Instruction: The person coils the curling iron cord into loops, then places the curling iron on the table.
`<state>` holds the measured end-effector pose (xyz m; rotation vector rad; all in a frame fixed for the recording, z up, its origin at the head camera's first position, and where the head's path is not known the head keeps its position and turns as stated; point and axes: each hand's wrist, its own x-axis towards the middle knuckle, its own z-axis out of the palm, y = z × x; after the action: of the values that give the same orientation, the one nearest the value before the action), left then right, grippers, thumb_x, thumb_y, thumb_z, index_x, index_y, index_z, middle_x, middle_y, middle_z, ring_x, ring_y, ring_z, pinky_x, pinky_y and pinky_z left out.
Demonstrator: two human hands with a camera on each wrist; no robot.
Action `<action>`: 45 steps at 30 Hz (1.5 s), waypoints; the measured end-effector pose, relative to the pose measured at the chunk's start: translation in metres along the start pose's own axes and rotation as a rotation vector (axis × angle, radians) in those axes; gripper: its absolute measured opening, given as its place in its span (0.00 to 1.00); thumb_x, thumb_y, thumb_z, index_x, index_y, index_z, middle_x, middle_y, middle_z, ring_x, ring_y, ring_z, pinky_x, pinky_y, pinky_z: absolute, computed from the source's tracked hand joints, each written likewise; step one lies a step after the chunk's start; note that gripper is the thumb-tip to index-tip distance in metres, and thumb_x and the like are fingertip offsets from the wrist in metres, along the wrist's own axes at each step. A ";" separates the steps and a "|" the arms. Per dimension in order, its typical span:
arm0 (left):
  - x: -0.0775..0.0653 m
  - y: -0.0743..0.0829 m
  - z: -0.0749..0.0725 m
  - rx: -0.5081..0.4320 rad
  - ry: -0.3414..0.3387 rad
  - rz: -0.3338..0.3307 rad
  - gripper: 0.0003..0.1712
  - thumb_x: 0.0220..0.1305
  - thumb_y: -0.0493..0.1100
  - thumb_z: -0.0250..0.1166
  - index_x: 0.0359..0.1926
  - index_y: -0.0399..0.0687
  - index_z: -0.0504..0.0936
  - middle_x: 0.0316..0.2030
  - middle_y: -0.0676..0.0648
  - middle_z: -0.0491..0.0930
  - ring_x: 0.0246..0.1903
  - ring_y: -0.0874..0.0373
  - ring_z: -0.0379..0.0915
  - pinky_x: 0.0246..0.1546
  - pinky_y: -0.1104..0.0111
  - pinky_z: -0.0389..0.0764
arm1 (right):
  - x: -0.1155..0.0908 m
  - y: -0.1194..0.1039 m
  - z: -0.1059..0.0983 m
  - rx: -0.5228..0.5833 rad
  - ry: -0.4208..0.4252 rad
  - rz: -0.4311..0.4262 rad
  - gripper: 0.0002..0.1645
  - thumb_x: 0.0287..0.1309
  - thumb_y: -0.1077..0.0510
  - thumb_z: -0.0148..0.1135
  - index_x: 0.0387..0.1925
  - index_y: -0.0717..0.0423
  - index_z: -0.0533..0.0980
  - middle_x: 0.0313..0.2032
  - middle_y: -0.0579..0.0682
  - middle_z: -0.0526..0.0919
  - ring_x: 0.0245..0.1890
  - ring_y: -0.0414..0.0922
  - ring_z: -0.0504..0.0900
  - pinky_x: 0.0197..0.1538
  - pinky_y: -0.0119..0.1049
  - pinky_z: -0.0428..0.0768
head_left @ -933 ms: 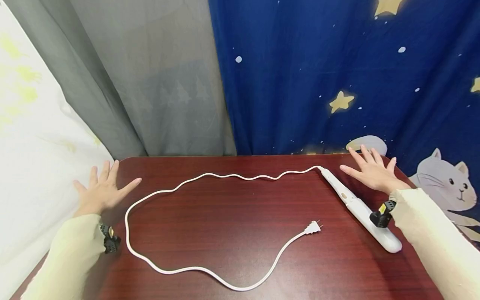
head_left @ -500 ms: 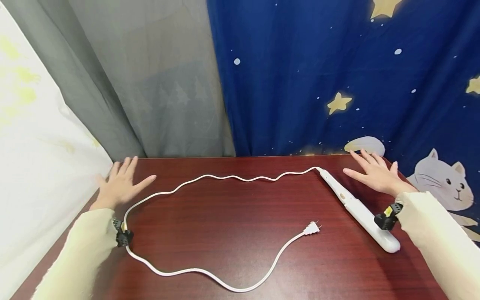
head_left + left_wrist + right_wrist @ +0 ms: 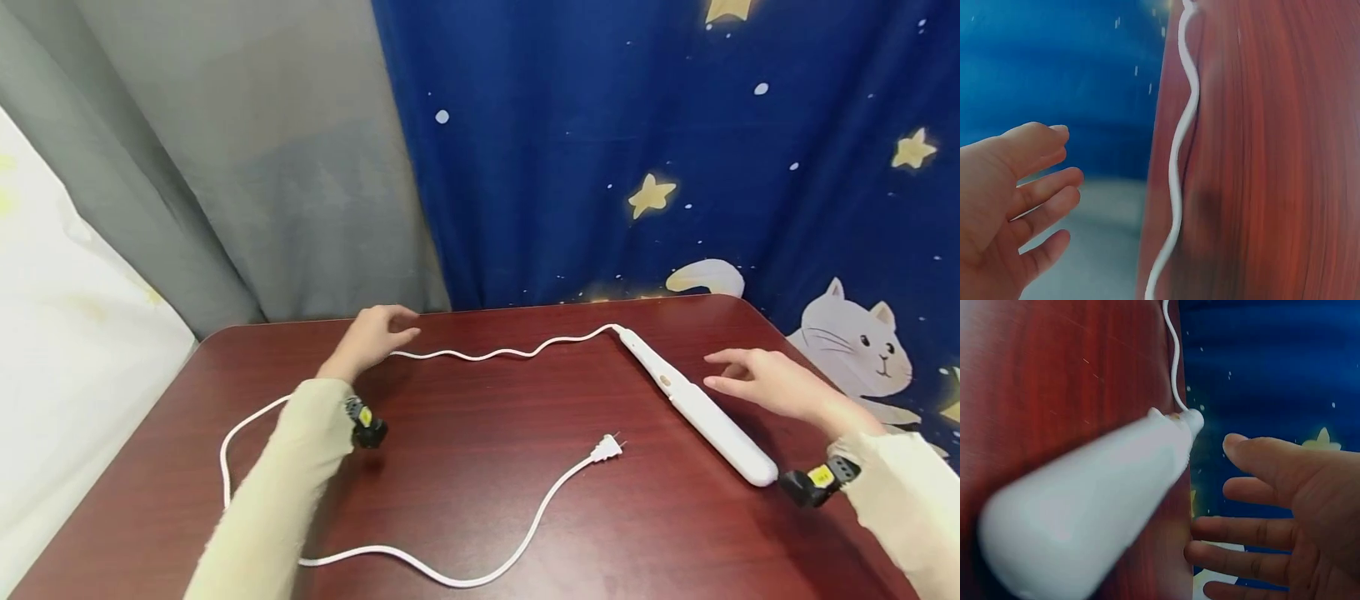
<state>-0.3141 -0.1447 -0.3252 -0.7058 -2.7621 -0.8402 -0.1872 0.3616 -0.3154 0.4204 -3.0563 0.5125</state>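
Note:
A white hair straightener [image 3: 705,414] lies slanted on the right side of the brown table [image 3: 465,433]. Its white cord [image 3: 504,353] loops left across the table and back to a two-pin plug [image 3: 604,448] near the middle. My left hand [image 3: 372,337] hovers over the far stretch of cord with loosely bent fingers, holding nothing; in the left wrist view the cord [image 3: 1175,175] runs apart from the fingers. My right hand [image 3: 776,385] is just right of the straightener, fingers spread and relaxed. The right wrist view shows the straightener [image 3: 1085,500] close by, not touched.
Grey curtain [image 3: 285,167] and blue star-patterned curtain [image 3: 540,150] hang behind the table's far edge. White cloth [image 3: 67,333] hangs at the left. A printed cat [image 3: 855,342] is on the curtain at the right. Black wrist cameras [image 3: 366,423] sit on both sleeves.
My left hand has moved right from the far left corner to above the cord, its fingers less spread. My right hand has dropped nearer the straightener and relaxed. The head view has shifted slightly.

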 end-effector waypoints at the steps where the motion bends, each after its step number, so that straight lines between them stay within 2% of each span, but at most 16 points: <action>1: 0.006 0.006 0.008 -0.027 -0.005 0.011 0.17 0.58 0.42 0.64 0.46 0.38 0.80 0.41 0.40 0.81 0.40 0.50 0.77 0.44 0.58 0.73 | -0.004 -0.002 0.002 -0.005 -0.002 0.011 0.29 0.56 0.47 0.61 0.51 0.66 0.73 0.33 0.53 0.83 0.35 0.50 0.81 0.40 0.53 0.75; 5: 0.027 0.030 0.039 -0.115 -0.045 0.032 0.17 0.57 0.41 0.64 0.45 0.37 0.80 0.39 0.41 0.81 0.40 0.52 0.77 0.43 0.61 0.74 | -0.015 -0.008 0.010 -0.023 0.008 0.058 0.30 0.55 0.46 0.62 0.51 0.64 0.74 0.32 0.52 0.82 0.34 0.50 0.81 0.35 0.52 0.76; 11: 0.046 0.059 0.076 -0.187 -0.131 -0.010 0.17 0.57 0.40 0.64 0.46 0.35 0.80 0.41 0.41 0.81 0.42 0.53 0.77 0.45 0.64 0.74 | -0.023 -0.013 0.021 -0.038 0.041 0.108 0.33 0.52 0.41 0.63 0.50 0.62 0.75 0.33 0.54 0.82 0.35 0.52 0.80 0.31 0.50 0.75; 14: 0.053 0.067 0.091 -0.179 -0.155 -0.034 0.17 0.55 0.39 0.66 0.46 0.36 0.80 0.40 0.42 0.81 0.42 0.53 0.76 0.46 0.65 0.74 | -0.023 -0.014 0.026 -0.034 0.047 0.128 0.35 0.50 0.38 0.62 0.50 0.61 0.75 0.34 0.55 0.82 0.36 0.53 0.80 0.30 0.50 0.74; 19: 0.060 0.074 0.111 -0.102 -0.174 -0.085 0.17 0.52 0.39 0.67 0.45 0.40 0.82 0.39 0.45 0.81 0.42 0.56 0.76 0.45 0.66 0.73 | -0.023 -0.014 0.032 -0.026 0.066 0.164 0.40 0.48 0.35 0.62 0.51 0.61 0.74 0.35 0.55 0.82 0.35 0.52 0.80 0.29 0.48 0.74; 24: 0.064 0.079 0.121 -0.039 -0.207 -0.128 0.15 0.52 0.39 0.68 0.43 0.44 0.83 0.38 0.49 0.82 0.41 0.59 0.76 0.44 0.66 0.73 | -0.024 -0.016 0.038 -0.010 0.066 0.177 0.42 0.47 0.33 0.62 0.53 0.61 0.72 0.34 0.54 0.82 0.32 0.49 0.79 0.26 0.43 0.72; 29: 0.067 0.083 0.126 -0.030 -0.215 -0.137 0.11 0.51 0.39 0.68 0.39 0.47 0.85 0.34 0.52 0.83 0.38 0.61 0.77 0.42 0.67 0.74 | -0.024 -0.017 0.042 -0.017 0.078 0.203 0.44 0.45 0.31 0.62 0.54 0.60 0.72 0.34 0.53 0.81 0.30 0.47 0.78 0.23 0.40 0.70; 34: 0.068 0.087 0.131 -0.013 -0.206 -0.143 0.08 0.51 0.39 0.68 0.35 0.50 0.87 0.30 0.55 0.83 0.35 0.62 0.76 0.38 0.68 0.75 | -0.023 -0.016 0.048 -0.043 0.095 0.225 0.46 0.44 0.32 0.63 0.53 0.63 0.71 0.38 0.61 0.80 0.30 0.49 0.77 0.23 0.44 0.71; 37: 0.067 0.088 0.135 -0.005 -0.186 -0.159 0.07 0.51 0.39 0.68 0.34 0.51 0.87 0.28 0.55 0.83 0.35 0.61 0.76 0.37 0.68 0.75 | -0.021 -0.016 0.052 -0.070 0.101 0.230 0.43 0.44 0.35 0.65 0.51 0.65 0.73 0.40 0.65 0.79 0.30 0.52 0.78 0.24 0.46 0.72; 41: 0.067 0.088 0.138 -0.001 -0.149 -0.187 0.06 0.51 0.40 0.68 0.32 0.52 0.87 0.28 0.56 0.82 0.34 0.60 0.76 0.36 0.66 0.75 | -0.017 -0.016 0.054 -0.086 0.103 0.231 0.34 0.46 0.42 0.66 0.46 0.65 0.76 0.35 0.61 0.80 0.27 0.50 0.77 0.21 0.44 0.70; 45: 0.067 0.088 0.138 -0.015 -0.125 -0.190 0.05 0.52 0.41 0.67 0.31 0.52 0.87 0.28 0.56 0.82 0.33 0.60 0.75 0.35 0.66 0.75 | -0.015 -0.017 0.052 -0.089 0.103 0.242 0.30 0.48 0.45 0.65 0.45 0.65 0.76 0.34 0.61 0.80 0.27 0.51 0.77 0.21 0.45 0.69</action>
<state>-0.3333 0.0232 -0.3779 -0.5205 -2.9752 -0.8803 -0.1669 0.3336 -0.3599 0.0206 -3.0300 0.3871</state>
